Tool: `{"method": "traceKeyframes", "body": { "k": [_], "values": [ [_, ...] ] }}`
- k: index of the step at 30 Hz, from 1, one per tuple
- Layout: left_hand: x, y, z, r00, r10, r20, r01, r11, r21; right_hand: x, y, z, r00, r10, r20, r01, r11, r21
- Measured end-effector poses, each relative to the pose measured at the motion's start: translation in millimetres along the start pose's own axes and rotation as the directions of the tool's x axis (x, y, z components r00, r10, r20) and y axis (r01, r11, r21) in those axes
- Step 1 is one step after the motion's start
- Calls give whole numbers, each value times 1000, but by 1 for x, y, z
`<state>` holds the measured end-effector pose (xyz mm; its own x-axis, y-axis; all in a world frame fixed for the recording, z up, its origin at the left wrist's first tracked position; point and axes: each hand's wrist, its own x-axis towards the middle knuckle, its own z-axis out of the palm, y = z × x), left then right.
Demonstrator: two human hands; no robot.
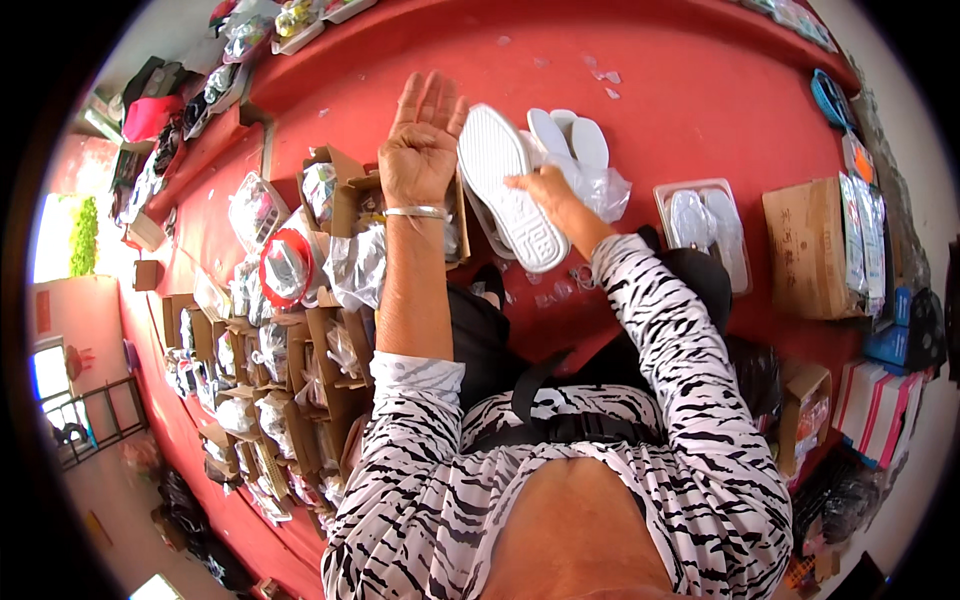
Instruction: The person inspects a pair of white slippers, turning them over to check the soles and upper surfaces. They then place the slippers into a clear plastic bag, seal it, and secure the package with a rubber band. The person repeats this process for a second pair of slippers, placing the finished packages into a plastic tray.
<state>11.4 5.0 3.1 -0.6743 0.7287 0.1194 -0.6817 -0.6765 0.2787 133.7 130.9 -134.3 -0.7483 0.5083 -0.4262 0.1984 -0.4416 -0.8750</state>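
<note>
One white shoe sole point(512, 190) is gripped in the right hand point(552, 197), thumb laid on the ribbed, patterned face, which is turned to the camera. Sole is held tilted, heel end toward the body, above the red floor point(700, 95). Left hand point(420, 140) is raised just beside the toe end, fingers extended, nothing seen grasped; contact with the sole can't be told. Bracelet point(417, 211) is worn on the left wrist. Beyond the right hand, white soles point(588, 145) are placed near clear plastic point(606, 195). To the right, a tray point(742, 272) is filled with wrapped white items point(692, 222).
</note>
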Motion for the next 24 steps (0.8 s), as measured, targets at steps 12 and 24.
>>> {"method": "traceKeyframes", "body": {
  "k": [12, 24],
  "values": [
    [-1, -1, 12, 998, -11, -63, 11, 1000, -7, 32, 157, -22, 942, 227, -249, -280, 937, -207],
    [4, -4, 14, 990, -62, -130, 56, 997, -48, 14, 53, -24, 989, 145, 36, -137, 974, -180]
  ]
}}
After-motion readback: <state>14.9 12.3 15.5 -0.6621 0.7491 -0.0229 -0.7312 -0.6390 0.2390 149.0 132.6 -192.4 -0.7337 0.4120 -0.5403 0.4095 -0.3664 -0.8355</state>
